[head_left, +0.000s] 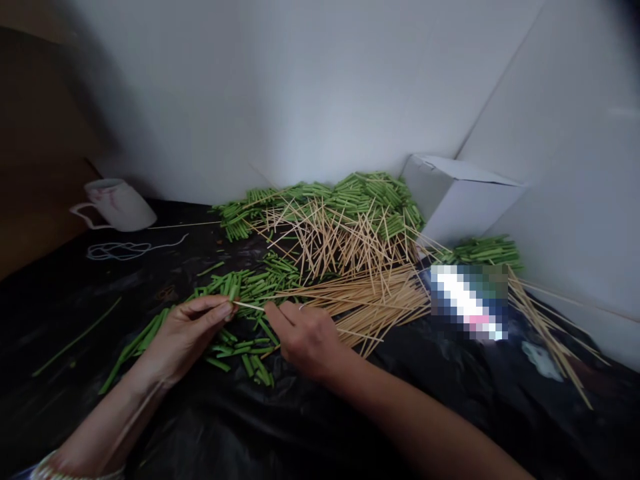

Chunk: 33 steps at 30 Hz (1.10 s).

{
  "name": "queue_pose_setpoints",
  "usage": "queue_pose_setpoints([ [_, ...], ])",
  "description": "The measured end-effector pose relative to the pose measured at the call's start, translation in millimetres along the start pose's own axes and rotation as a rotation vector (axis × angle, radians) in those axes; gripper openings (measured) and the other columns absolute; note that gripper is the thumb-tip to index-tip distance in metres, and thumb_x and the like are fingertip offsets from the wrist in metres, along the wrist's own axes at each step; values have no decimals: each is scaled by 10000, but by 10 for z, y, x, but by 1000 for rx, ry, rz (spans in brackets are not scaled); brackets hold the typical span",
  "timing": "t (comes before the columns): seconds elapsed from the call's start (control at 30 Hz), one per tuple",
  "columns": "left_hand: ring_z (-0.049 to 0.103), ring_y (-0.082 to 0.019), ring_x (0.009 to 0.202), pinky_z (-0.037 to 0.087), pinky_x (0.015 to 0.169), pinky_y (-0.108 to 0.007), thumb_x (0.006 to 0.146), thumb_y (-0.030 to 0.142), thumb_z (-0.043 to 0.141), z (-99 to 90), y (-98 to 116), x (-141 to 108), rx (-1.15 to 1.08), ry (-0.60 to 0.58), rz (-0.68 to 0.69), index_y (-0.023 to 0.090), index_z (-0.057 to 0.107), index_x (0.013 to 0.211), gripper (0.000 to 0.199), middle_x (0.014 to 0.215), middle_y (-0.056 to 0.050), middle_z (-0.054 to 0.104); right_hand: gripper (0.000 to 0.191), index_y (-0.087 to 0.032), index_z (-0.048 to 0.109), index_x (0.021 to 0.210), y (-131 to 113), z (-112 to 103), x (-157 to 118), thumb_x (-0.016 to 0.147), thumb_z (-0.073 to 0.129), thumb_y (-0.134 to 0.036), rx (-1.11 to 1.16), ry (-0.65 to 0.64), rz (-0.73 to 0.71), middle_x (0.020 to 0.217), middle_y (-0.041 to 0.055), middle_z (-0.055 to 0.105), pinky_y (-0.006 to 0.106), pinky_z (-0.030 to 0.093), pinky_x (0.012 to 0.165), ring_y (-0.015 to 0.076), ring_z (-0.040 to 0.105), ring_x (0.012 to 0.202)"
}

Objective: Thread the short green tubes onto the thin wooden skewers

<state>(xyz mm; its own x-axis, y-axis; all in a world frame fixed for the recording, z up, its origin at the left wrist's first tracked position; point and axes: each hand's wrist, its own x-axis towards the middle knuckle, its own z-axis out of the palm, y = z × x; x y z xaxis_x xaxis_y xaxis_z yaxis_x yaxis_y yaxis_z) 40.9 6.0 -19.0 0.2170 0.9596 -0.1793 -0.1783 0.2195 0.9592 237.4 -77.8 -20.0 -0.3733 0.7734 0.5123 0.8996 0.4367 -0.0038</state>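
My left hand (pixel 193 327) pinches a few short cut green stalks (pixel 233 289), which look like garlic scapes, between thumb and fingers. Closed around a thin wooden skewer (pixel 251 307) is my right hand (pixel 307 333). The skewer's far end meets the stalks at my left fingertips; whether its tip is through them is hidden. Loose cut stalks (pixel 250 283) lie around and beneath both hands. Beside my right hand, a heap of bare skewers (pixel 385 297) points towards the left.
Along the wall is a pile of skewered stalks (pixel 370 193), sticks facing me. A white box (pixel 465 193), more stalks (pixel 490 252) and a blurred-out bright object (pixel 467 300) are at right. A white mug (pixel 120 205) and white string (pixel 120 251) lie left on black plastic sheeting (pixel 225 427).
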Motion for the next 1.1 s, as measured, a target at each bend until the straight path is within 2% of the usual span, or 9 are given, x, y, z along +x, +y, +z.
queue_pose_setpoints([
  [0.2, 611, -94, 647, 503, 630, -138, 391, 326, 923, -6, -30, 24, -1, 46, -45, 171, 750, 719, 401, 688, -7, 718, 144, -177, 528, 970, -21, 14, 3, 893, 408, -158, 20, 30, 8, 783, 5, 562, 291, 315, 477, 138, 469, 612],
  [0.43, 622, -100, 664, 513, 641, -132, 335, 338, 930, 5, -34, 21, 15, 85, -56, 172, 748, 696, 436, 704, -11, 727, 137, -178, 514, 978, -39, 3, 5, 899, 406, -149, 34, -3, 22, 812, 10, 575, 285, 340, 501, 137, 496, 648],
  [0.7, 600, -89, 653, 496, 621, -130, 399, 334, 916, -28, -70, 32, 46, 39, -45, 173, 743, 717, 396, 706, -2, 714, 128, -181, 509, 964, -58, -6, 6, 909, 395, -164, 35, -22, 26, 807, 13, 587, 287, 315, 477, 132, 508, 633],
  [0.9, 599, -107, 650, 493, 611, -161, 410, 303, 915, -27, -52, 26, 63, 51, -65, 172, 741, 712, 373, 688, -10, 715, 133, -187, 499, 966, -81, -9, 5, 868, 420, -143, 58, -72, 55, 826, 13, 593, 287, 313, 474, 136, 512, 644],
  [1.1, 589, -101, 681, 497, 640, -153, 454, 308, 910, 45, -40, 13, -12, 4, -43, 174, 742, 727, 347, 707, -5, 702, 138, -189, 490, 977, -72, -23, 15, 858, 432, -150, 72, -96, 86, 840, 19, 597, 271, 319, 485, 134, 508, 646],
])
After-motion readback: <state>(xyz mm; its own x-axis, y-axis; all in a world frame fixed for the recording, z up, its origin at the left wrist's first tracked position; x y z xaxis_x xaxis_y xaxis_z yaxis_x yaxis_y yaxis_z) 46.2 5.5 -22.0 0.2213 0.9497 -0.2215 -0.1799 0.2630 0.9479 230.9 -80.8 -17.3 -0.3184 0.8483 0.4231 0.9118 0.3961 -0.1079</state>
